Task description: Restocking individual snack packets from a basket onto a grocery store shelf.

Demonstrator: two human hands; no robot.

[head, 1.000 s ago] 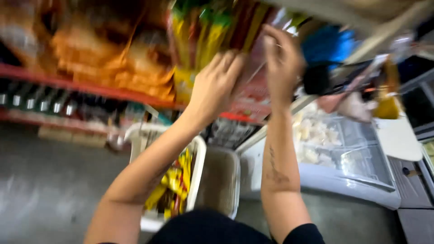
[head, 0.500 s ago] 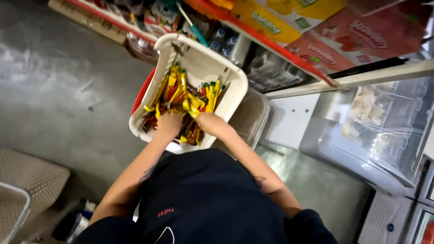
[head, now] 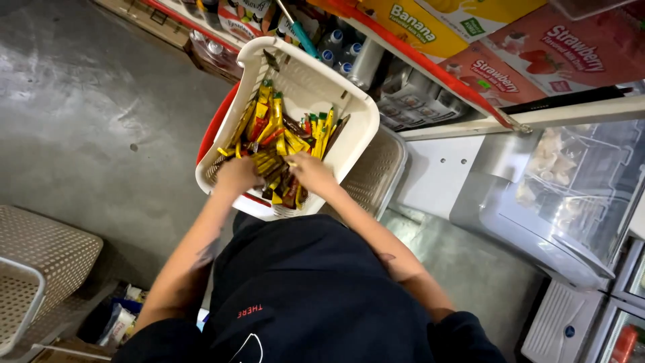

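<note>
Inside the white perforated plastic basket (head: 349, 128), both hands rest on a heap of slim yellow, red and brown foil sachets (head: 279, 144). Left hand (head: 236, 176): fingers curled among the sachets. Right hand (head: 310, 175): fingers bent, touching the sachets; whether either hand grips any cannot be told.

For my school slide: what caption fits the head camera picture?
Both hands, left hand and right hand, dig into snack sticks in a white basket.

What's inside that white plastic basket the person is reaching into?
The white basket holds a heap of slim yellow, red and brown sachets. The left hand and right hand rest on the heap, covering the sachets beneath; the basket's bottom is hidden.
</note>
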